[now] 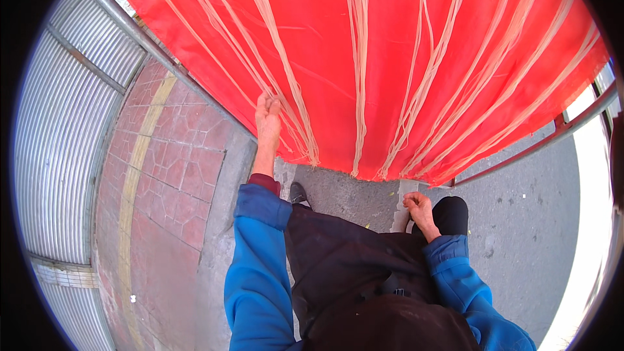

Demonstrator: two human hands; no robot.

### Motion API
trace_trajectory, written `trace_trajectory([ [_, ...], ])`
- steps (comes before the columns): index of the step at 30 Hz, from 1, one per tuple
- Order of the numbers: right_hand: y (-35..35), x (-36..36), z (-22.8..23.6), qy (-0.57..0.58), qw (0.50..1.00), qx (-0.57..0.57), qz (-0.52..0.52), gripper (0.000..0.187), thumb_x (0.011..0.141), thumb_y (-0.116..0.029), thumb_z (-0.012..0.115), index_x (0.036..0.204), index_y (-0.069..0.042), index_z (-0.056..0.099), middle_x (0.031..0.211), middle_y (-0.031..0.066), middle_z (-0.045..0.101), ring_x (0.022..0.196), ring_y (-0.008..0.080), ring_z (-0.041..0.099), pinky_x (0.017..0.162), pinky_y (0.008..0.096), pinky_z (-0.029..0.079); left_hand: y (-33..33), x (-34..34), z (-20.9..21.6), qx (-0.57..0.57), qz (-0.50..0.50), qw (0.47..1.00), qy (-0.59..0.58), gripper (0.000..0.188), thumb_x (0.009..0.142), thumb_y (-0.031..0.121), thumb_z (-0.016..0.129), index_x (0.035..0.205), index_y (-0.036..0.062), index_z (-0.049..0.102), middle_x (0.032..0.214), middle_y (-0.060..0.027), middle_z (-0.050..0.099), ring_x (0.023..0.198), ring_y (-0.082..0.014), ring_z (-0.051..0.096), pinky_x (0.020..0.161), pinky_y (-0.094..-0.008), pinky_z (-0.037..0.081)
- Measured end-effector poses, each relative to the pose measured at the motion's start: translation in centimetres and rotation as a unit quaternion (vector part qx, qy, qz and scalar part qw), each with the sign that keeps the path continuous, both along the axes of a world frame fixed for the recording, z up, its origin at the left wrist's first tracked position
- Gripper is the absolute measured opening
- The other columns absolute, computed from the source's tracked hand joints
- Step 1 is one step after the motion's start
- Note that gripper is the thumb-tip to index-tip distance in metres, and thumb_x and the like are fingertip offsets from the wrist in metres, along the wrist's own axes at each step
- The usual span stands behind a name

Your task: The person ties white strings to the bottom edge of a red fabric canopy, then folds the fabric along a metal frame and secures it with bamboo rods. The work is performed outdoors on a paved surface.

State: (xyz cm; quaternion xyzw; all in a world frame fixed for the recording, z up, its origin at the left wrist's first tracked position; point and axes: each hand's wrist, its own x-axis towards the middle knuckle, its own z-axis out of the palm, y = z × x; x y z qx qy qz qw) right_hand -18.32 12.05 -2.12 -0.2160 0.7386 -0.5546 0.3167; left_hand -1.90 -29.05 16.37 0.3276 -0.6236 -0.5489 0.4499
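Across a wide red sheet point(328, 58), several bundles of long cream-coloured strands point(359, 78) run from the far edge toward me, gathering in loose ends near the sheet's front edge. Whether they are noodles or cord I cannot tell. My left hand point(268, 117) reaches over the left part of the sheet, its fingers closed in a pinch on the strands of a left bundle. Lower and to the right, my right hand point(421, 211) hovers before my dark apron, apart from the sheet. Its fingers are curled together, and anything between them is hidden.
A metal rail point(162, 58) runs along the sheet's left side, another rail point(546, 136) along its right. Beyond the left one lie reddish paving point(169, 156) and a corrugated metal wall point(55, 149). Grey pavement point(520, 221) spreads at right; my shoe point(299, 193) shows below the sheet.
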Motion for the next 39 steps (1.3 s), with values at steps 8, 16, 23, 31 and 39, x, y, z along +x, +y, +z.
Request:
trace_trajectory([
  [8, -0.8, 1.2, 0.7, -0.029, 0.999, 0.011, 0.041, 0.014, 0.088, -0.006, 0.057, 0.099, 0.001, 0.062, 0.080, 0.0052, 0.066, 0.072, 0.0109, 0.061, 0.062, 0.0232, 0.046, 4.7, 2.5, -1.2, 0.030, -0.056, 0.997, 0.046, 0.018, 0.092, 0.005, 0.055, 0.106, -0.0001, 0.064, 0.092, -0.0059, 0.068, 0.090, -0.0129, 0.061, 0.089, -0.0283, 0.044],
  [16, -5.9, 4.7, 7.1, -0.072, 0.992, -0.027, 0.100, 0.017, 0.092, -0.011, 0.059, 0.105, 0.000, 0.062, 0.089, 0.0043, 0.066, 0.081, 0.0106, 0.061, 0.072, 0.0254, 0.049, 15.0, 5.6, -3.8, 0.066, -0.063, 0.991, 0.094, 0.016, 0.093, 0.006, 0.055, 0.103, -0.0022, 0.064, 0.090, -0.0076, 0.069, 0.084, -0.0107, 0.062, 0.080, -0.0250, 0.046],
  [23, -10.0, 9.3, 12.1, 0.033, 0.963, -0.153, 0.220, 0.028, 0.089, -0.007, 0.060, 0.117, -0.001, 0.061, 0.104, 0.0049, 0.065, 0.091, 0.0106, 0.060, 0.080, 0.0268, 0.048, 23.2, 6.0, -5.2, 0.063, -0.086, 0.994, 0.034, 0.020, 0.094, 0.003, 0.051, 0.109, -0.0042, 0.061, 0.094, -0.0094, 0.069, 0.090, -0.0131, 0.061, 0.086, -0.0276, 0.046],
  [31, -6.9, 10.1, 11.2, -0.098, 0.958, -0.130, 0.237, 0.025, 0.089, -0.008, 0.060, 0.112, -0.001, 0.063, 0.099, 0.0052, 0.066, 0.092, 0.0094, 0.059, 0.081, 0.0268, 0.048, 26.4, 6.8, -7.4, -0.113, -0.039, 0.988, -0.098, 0.019, 0.091, 0.001, 0.055, 0.106, -0.0003, 0.067, 0.104, -0.0046, 0.058, 0.098, -0.0126, 0.054, 0.086, -0.0275, 0.044],
  [39, -6.2, 10.2, 10.9, -0.079, 0.970, -0.161, 0.162, 0.014, 0.088, -0.011, 0.063, 0.093, 0.002, 0.068, 0.084, 0.0050, 0.067, 0.079, 0.0069, 0.059, 0.069, 0.0249, 0.050, 28.0, 5.7, -8.3, 0.072, -0.078, 0.994, 0.023, 0.017, 0.089, 0.004, 0.059, 0.103, -0.0014, 0.067, 0.101, -0.0060, 0.061, 0.095, -0.0141, 0.057, 0.086, -0.0272, 0.044],
])
